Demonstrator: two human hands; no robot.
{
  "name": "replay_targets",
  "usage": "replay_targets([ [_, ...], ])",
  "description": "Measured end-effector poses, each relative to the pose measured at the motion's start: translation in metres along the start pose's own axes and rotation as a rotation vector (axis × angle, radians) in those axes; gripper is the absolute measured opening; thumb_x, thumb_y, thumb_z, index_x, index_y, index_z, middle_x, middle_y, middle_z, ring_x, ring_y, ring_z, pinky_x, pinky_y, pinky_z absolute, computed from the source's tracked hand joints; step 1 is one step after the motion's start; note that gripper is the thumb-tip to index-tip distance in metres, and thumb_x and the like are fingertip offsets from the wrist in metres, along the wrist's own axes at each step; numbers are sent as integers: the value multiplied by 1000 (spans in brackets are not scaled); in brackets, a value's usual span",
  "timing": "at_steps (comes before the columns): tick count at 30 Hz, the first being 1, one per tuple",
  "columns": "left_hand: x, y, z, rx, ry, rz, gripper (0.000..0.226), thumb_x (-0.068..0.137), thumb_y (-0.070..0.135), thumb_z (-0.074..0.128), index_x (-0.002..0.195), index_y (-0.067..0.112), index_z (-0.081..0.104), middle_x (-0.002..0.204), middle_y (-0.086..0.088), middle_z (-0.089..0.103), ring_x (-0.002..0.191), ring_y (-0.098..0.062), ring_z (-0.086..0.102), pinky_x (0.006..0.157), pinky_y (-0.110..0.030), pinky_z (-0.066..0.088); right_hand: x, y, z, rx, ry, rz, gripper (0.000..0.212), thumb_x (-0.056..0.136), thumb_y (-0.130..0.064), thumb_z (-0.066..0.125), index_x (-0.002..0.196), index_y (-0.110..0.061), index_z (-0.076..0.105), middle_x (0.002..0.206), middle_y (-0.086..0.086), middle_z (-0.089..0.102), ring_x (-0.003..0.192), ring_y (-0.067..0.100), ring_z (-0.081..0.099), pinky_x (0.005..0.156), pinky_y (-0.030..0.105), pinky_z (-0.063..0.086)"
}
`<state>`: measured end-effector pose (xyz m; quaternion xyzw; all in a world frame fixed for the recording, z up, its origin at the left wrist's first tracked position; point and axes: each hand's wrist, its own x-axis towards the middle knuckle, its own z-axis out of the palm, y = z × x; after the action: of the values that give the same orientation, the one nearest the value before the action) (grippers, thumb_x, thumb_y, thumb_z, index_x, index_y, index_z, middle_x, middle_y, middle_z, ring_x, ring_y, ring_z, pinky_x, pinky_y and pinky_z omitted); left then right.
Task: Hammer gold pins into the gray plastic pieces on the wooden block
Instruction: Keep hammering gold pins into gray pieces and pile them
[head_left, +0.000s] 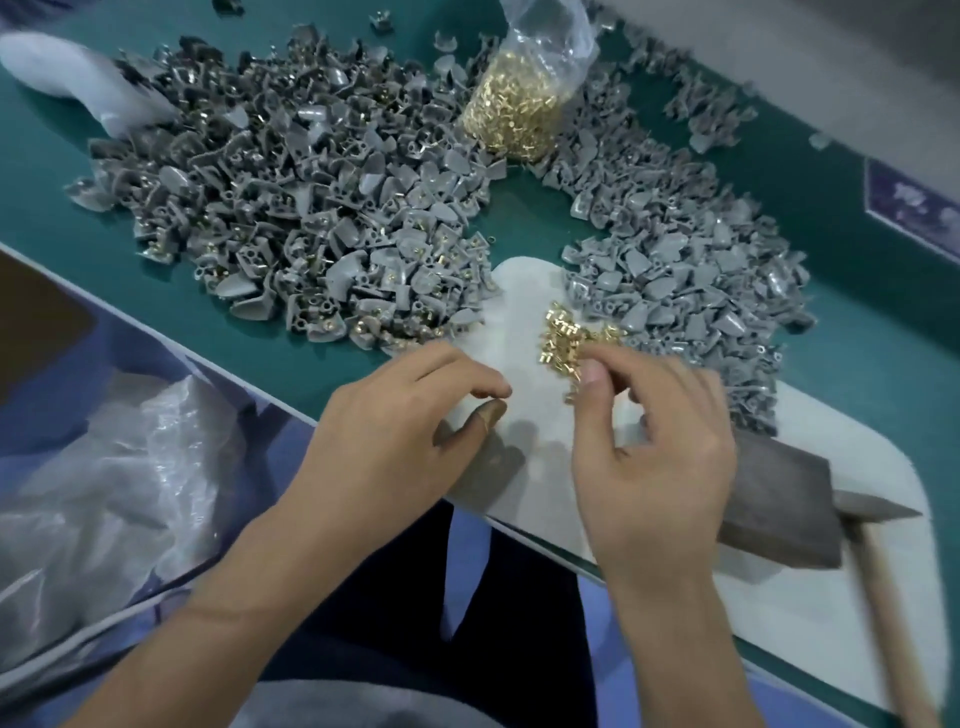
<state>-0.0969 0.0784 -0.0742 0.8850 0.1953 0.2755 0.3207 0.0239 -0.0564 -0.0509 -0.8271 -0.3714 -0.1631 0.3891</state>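
Observation:
A small heap of loose gold pins (563, 332) lies on a white pad (519, 296) in front of me. My right hand (654, 457) is at the near edge of that heap, thumb and blurred fingertips pinched on a few pins. My left hand (410, 415) rests on the pad to the left, thumb tip against the curled index finger, nothing visible in it. The dark wooden block (779, 499) sits just right of my right hand, partly hidden by it. Gray plastic pieces (691, 291) are piled behind the pins.
A bigger pile of gray pieces with gold pins in them (291, 208) spreads to the left on the green table (857, 332). A clear bag of gold pins (519, 104) stands at the back. A hammer (878, 525) lies right of the block. A plastic-lined box (104, 467) sits lower left.

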Motion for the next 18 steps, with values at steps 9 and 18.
replay_targets([
  [9,32,38,58,171,-207,-56,21,92,51,63,111,45,59,102,20,51,98,-7,55,62,-30,32,1,78,-68,-277,-44,300,17,99,-22,61,105,-19,76,94,3,67,94,31,55,79,29,34],
  [18,48,51,62,299,-227,-102,10,94,45,65,91,36,64,93,17,57,88,-9,55,59,-30,32,-1,80,-62,-318,-11,321,19,98,-35,60,104,-27,77,93,-1,63,91,26,48,79,39,42],
])
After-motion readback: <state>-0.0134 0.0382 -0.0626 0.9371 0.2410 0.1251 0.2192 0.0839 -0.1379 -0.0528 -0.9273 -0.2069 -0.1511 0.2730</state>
